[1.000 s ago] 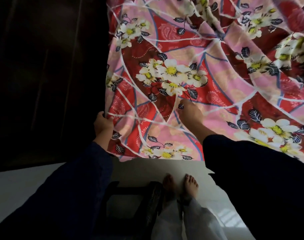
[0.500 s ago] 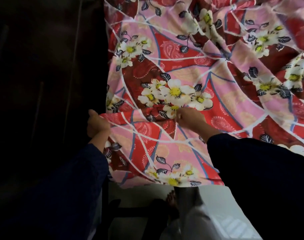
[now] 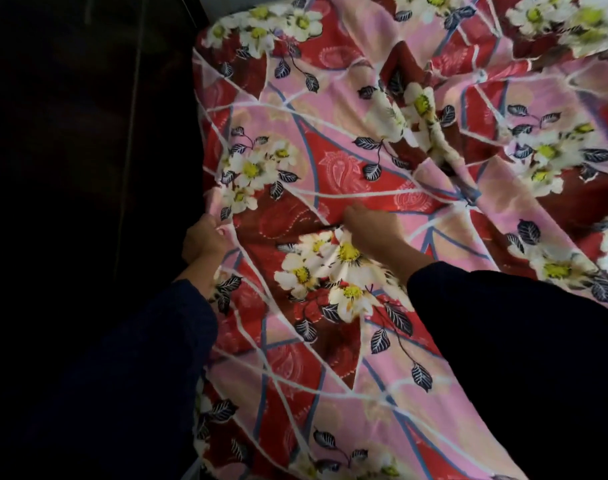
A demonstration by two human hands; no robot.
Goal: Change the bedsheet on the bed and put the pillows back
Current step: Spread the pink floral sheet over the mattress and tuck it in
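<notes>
The left third of the view, from 7 to 11 o'clock, is a dark, nearly featureless panel (image 3: 88,168), too dim to say whether it is a wall, a wardrobe or a bed end. Everything else is the flowered red-and-pink bedsheet (image 3: 382,140), rumpled into ridges toward 1 o'clock and hanging loose toward 6 o'clock.

The left hand (image 3: 205,242) is closed on the sheet's edge right against the dark panel, at about 9 o'clock from centre. The right hand (image 3: 372,230), just beside it toward the middle, has its fingers curled into a pinch of cloth. Held apart like this along one border, the hands seem placed to pull that side taut and square it to the bed.

The mattress is wholly covered, so how far the sheet is tucked cannot be told. No pillows show. Dark sleeves (image 3: 503,341) hide the lower right.
</notes>
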